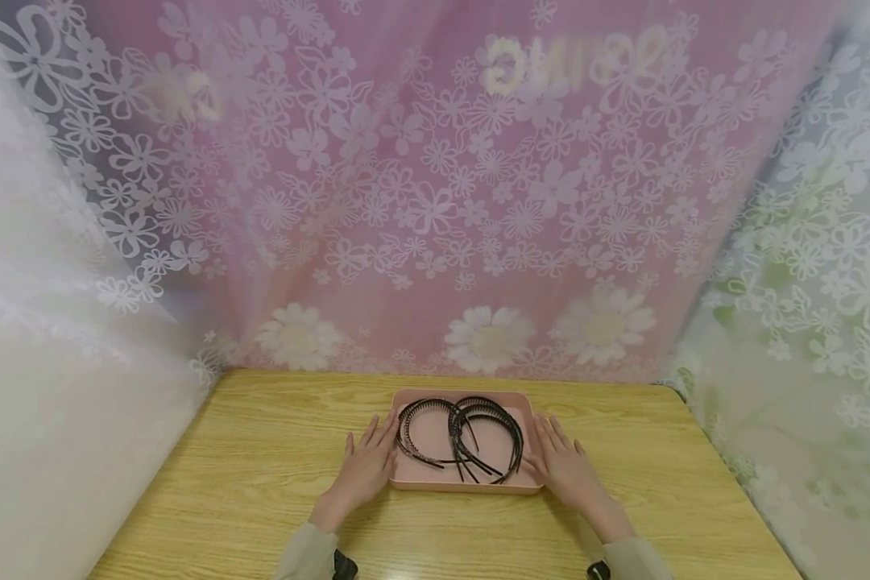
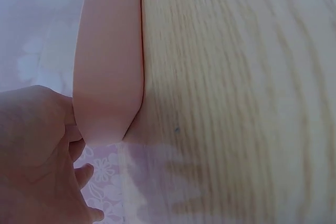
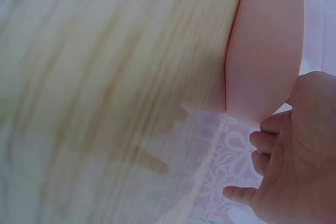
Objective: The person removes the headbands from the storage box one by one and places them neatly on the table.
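A shallow pink tray (image 1: 464, 487) sits on the table in the head view. Several thin black headbands with comb teeth lie inside it: a left group (image 1: 403, 424) and a right group (image 1: 516, 439), whose hoops overlap in the middle. My left hand (image 1: 366, 467) rests along the tray's left side, its fingers extended. At the opposite side, my right hand (image 1: 567, 471) touches the tray with extended fingers. Both wrist views show the pink tray wall (image 2: 110, 51) beside the hand near a front corner; the headbands are hidden there.
The wood-grain table (image 1: 275, 451) spreads out on both sides of the tray. Behind it hangs a pink flowered curtain (image 1: 428, 242), with pale sheets (image 1: 826, 322) at the sides. Dark wrist straps (image 1: 344, 565) show at the sleeve ends.
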Demonstrator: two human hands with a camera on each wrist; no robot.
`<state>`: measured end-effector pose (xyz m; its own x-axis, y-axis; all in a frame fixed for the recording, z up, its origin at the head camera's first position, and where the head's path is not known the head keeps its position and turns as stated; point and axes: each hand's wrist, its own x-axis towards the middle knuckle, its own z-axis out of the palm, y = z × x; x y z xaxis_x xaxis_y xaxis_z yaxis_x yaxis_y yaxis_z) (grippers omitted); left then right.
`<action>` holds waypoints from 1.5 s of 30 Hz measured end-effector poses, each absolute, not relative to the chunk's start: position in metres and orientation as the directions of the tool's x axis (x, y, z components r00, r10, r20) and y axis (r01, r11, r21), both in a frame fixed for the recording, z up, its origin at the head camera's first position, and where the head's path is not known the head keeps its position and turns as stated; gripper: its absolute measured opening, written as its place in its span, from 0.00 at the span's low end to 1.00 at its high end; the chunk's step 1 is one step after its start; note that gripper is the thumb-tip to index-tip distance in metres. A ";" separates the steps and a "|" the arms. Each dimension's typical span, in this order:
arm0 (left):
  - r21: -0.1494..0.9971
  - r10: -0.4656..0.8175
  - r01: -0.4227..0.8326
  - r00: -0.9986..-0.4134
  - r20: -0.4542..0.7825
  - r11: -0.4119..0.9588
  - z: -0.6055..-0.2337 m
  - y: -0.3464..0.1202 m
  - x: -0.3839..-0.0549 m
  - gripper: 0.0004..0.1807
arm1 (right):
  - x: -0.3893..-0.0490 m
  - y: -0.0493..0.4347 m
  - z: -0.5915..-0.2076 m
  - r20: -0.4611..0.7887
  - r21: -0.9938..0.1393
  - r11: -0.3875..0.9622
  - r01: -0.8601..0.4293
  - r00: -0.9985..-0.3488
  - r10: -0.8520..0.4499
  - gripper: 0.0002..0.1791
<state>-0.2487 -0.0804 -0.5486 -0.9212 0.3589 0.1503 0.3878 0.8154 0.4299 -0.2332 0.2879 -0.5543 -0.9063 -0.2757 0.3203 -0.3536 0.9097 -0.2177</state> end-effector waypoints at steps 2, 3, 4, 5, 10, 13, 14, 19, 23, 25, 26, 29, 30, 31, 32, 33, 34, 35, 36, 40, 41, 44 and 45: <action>0.431 0.361 0.391 -0.920 0.152 0.814 -0.549 -0.081 -0.249 0.29 | -0.232 0.288 -0.554 0.325 -0.206 0.910 -0.359 -0.903 -0.283 0.38; 0.429 0.363 0.393 -0.919 0.152 0.813 -0.549 -0.081 -0.249 0.29 | -0.231 0.287 -0.553 0.329 -0.213 0.908 -0.362 -0.901 -0.282 0.38; 0.429 0.365 0.394 -0.919 0.152 0.813 -0.550 -0.081 -0.249 0.29 | -0.230 0.287 -0.552 0.332 -0.217 0.906 -0.364 -0.900 -0.282 0.39; 0.427 0.366 0.395 -0.918 0.151 0.814 -0.550 -0.081 -0.249 0.30 | -0.229 0.286 -0.551 0.331 -0.224 0.904 -0.365 -0.901 -0.281 0.39; 0.411 0.364 0.395 -0.918 0.155 0.822 -0.551 -0.081 -0.248 0.30 | -0.227 0.283 -0.548 0.313 -0.227 0.905 -0.360 -0.907 -0.282 0.38; 0.400 0.362 0.396 -0.918 0.160 0.827 -0.550 -0.081 -0.247 0.29 | -0.227 0.282 -0.547 0.290 -0.229 0.910 -0.346 -0.917 -0.275 0.39; 0.399 0.362 0.397 -0.918 0.163 0.827 -0.549 -0.081 -0.247 0.29 | -0.227 0.282 -0.547 0.285 -0.230 0.912 -0.340 -0.919 -0.271 0.39; 0.410 0.367 0.414 -0.910 0.190 0.813 -0.547 -0.082 -0.242 0.29 | -0.222 0.280 -0.545 0.239 -0.234 0.923 -0.305 -0.938 -0.250 0.38; 0.419 0.372 0.426 -0.905 0.208 0.802 -0.547 -0.083 -0.237 0.29 | -0.217 0.279 -0.543 0.236 -0.213 0.930 -0.300 -0.939 -0.249 0.38; 0.418 0.375 0.429 -0.903 0.208 0.801 -0.548 -0.084 -0.235 0.29 | -0.216 0.278 -0.543 0.243 -0.204 0.931 -0.302 -0.937 -0.251 0.38; 0.421 0.374 0.425 -0.905 0.203 0.801 -0.547 -0.084 -0.234 0.29 | -0.215 0.278 -0.544 0.249 -0.201 0.931 -0.306 -0.935 -0.254 0.38; 0.417 0.374 0.422 -0.907 0.195 0.805 -0.547 -0.086 -0.230 0.29 | -0.213 0.278 -0.549 0.276 -0.202 0.926 -0.319 -0.926 -0.259 0.38; 0.416 0.375 0.421 -0.907 0.192 0.806 -0.547 -0.087 -0.229 0.29 | -0.212 0.278 -0.551 0.285 -0.205 0.924 -0.321 -0.923 -0.258 0.38; 0.416 0.374 0.419 -0.908 0.189 0.807 -0.546 -0.087 -0.228 0.29 | -0.212 0.279 -0.554 0.297 -0.199 0.923 -0.328 -0.918 -0.263 0.38; 0.416 0.375 0.420 -0.908 0.188 0.807 -0.546 -0.088 -0.227 0.29 | -0.212 0.280 -0.557 0.309 -0.202 0.920 -0.336 -0.913 -0.266 0.39; 0.415 0.377 0.422 -0.907 0.189 0.806 -0.546 -0.089 -0.226 0.29 | -0.211 0.280 -0.559 0.320 -0.196 0.919 -0.341 -0.908 -0.269 0.39; 0.415 0.379 0.423 -0.906 0.188 0.805 -0.545 -0.090 -0.225 0.29 | -0.210 0.280 -0.561 0.330 -0.187 0.919 -0.346 -0.904 -0.274 0.39; 0.415 0.380 0.425 -0.905 0.190 0.805 -0.545 -0.090 -0.223 0.29 | -0.210 0.281 -0.563 0.339 -0.178 0.920 -0.350 -0.899 -0.277 0.40; 0.414 0.382 0.427 -0.904 0.192 0.804 -0.545 -0.091 -0.222 0.29 | -0.209 0.281 -0.563 0.343 -0.182 0.918 -0.353 -0.897 -0.278 0.40; 0.411 0.384 0.433 -0.902 0.200 0.803 -0.546 -0.093 -0.218 0.28 | -0.201 0.276 -0.558 0.325 -0.181 0.926 -0.332 -0.909 -0.262 0.39; 0.412 0.383 0.433 -0.902 0.201 0.802 -0.546 -0.093 -0.218 0.28 | -0.199 0.274 -0.555 0.308 -0.185 0.929 -0.322 -0.916 -0.256 0.39; 0.420 0.380 0.444 -0.896 0.230 0.792 -0.551 -0.096 -0.217 0.29 | -0.193 0.270 -0.546 0.264 -0.193 0.936 -0.296 -0.934 -0.241 0.38; 0.422 0.378 0.443 -0.896 0.234 0.791 -0.553 -0.096 -0.216 0.29 | -0.192 0.269 -0.545 0.246 -0.200 0.936 -0.289 -0.940 -0.238 0.39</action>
<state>-0.2161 -0.0963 -0.5528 -0.8961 0.3775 0.2336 0.4432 0.7908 0.4221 -0.1923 0.2687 -0.5447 -0.9396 -0.2377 0.2461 -0.2892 0.9361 -0.2000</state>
